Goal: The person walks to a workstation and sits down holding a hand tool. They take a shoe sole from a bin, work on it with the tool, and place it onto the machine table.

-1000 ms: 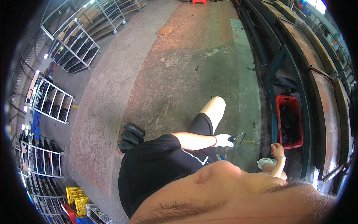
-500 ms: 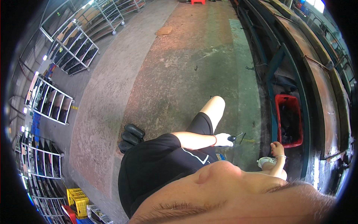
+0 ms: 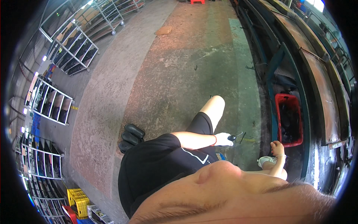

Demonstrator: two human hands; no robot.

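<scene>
My left hand, in a white glove with a red string at the wrist, is closed around the black handle of a hooked tool. Its thin metal tip bends out to the right, above the floor. My right hand, bare with a bracelet at the wrist, is held with curled fingers beside a blue-green frame post. Whether anything small lies in those fingers cannot be made out. Just beyond it stands a red crate with dark pieces inside, under the machine frame.
Along the right runs a long conveyor with rusty plates. Black slippers lie on the floor to my left. White wheeled racks with dark items line the left side, with a yellow crate nearer. A brown flat piece lies farther off.
The rusty plates of the conveyor have shifted away from me, toward the far end. Both hands stay almost where they were.
</scene>
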